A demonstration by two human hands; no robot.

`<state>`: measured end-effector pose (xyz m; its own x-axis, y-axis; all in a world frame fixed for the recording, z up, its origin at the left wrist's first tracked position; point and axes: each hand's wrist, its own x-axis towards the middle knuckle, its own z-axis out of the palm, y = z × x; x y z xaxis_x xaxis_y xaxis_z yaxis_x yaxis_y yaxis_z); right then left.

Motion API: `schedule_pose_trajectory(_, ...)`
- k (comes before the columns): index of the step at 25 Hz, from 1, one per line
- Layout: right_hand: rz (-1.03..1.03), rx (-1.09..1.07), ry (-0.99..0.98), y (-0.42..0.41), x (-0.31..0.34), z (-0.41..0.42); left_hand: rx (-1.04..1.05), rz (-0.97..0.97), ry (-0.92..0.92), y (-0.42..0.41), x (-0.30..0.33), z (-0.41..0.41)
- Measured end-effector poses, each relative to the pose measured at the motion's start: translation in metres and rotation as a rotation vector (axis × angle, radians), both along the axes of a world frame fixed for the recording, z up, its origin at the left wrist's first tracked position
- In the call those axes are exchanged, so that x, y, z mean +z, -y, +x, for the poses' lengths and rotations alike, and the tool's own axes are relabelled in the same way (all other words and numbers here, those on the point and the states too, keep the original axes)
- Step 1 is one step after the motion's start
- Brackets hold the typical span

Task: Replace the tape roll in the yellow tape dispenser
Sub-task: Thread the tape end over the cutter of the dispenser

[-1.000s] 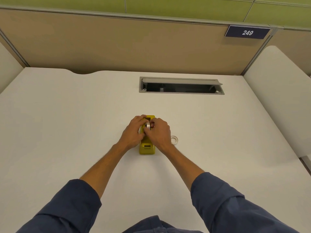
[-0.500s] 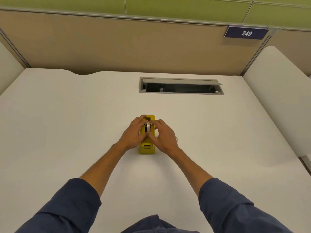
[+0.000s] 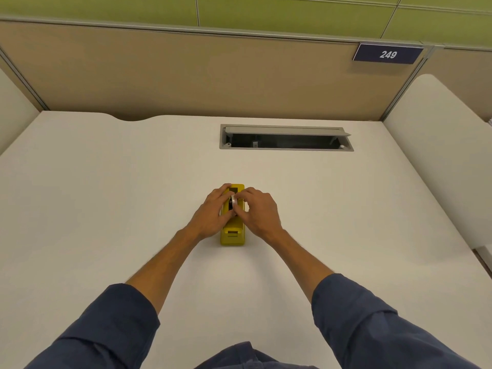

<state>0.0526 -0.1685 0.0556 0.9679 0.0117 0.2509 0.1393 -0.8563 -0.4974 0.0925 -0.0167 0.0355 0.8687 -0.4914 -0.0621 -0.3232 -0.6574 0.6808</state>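
The yellow tape dispenser (image 3: 232,237) lies lengthwise in the middle of the white desk (image 3: 106,195), its cutter end toward me. A clear tape roll (image 3: 233,201) stands on edge in the dispenser's dark slot. My left hand (image 3: 210,214) wraps the dispenser's left side, fingers reaching its far end. My right hand (image 3: 259,214) is against the right side, with thumb and fingertips pinching the roll. The hands hide the dispenser's middle and the lower part of the roll.
An open grey cable hatch (image 3: 286,141) is set into the desk behind the dispenser. A tan partition (image 3: 186,75) with a "249" sign (image 3: 388,54) closes off the back. A second white desk (image 3: 439,155) adjoins on the right.
My right hand shifted slightly right and now covers the small empty tape ring that lay on the desk beside it. The roll stays upright in the slot; my left hand has barely moved.
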Motion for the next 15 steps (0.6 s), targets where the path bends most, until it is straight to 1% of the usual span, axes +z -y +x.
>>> schedule_pose_trajectory(6,0.022,-0.044,-0.017,0.0,0.003,0.009,0.02,-0.074,-0.02,-0.002,-0.003,0.003)
schedule_pose_trajectory(10,0.01,-0.025,-0.053,0.0,0.007,0.015,0.036,-0.127,-0.013,-0.002,-0.003,0.003)
schedule_pose_trajectory(15,-0.008,0.011,-0.052,0.001,0.01,0.016,0.067,-0.117,-0.011,0.0,-0.003,0.003)
